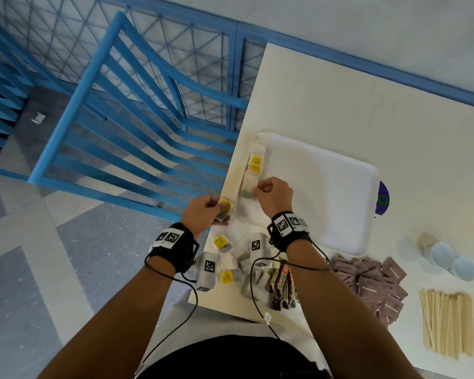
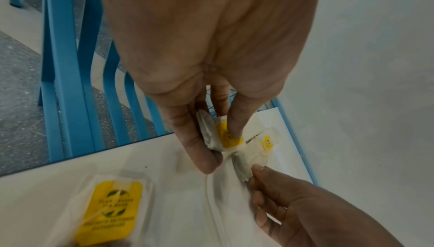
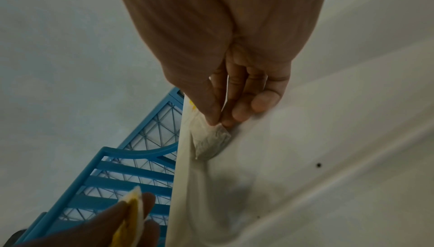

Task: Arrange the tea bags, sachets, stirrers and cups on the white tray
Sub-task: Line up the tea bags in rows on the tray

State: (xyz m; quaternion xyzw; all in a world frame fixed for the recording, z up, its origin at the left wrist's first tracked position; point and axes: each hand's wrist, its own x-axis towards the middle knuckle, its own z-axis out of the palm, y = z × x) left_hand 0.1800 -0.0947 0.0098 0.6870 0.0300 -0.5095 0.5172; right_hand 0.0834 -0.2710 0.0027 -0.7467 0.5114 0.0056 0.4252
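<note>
The white tray [image 1: 320, 192] lies on the cream table. Along its left rim sits a row of tea bags with yellow tags [image 1: 256, 163]. My right hand [image 1: 271, 196] pinches a tea bag [image 3: 210, 142] between thumb and forefinger and holds it down at the tray's left edge, just below that row. Over the table's left edge, my left hand [image 1: 203, 212] pinches another yellow-tagged tea bag [image 2: 226, 135]. More loose tea bags [image 1: 222, 242] lie near the front left corner.
Brown sachets [image 1: 372, 280], dark stick sachets [image 1: 282, 285], wooden stirrers [image 1: 446, 321] and overturned cups [image 1: 446, 258] lie at the table's front right. A purple disc [image 1: 382, 199] pokes out beyond the tray's right rim. A blue chair [image 1: 126, 127] stands left of the table.
</note>
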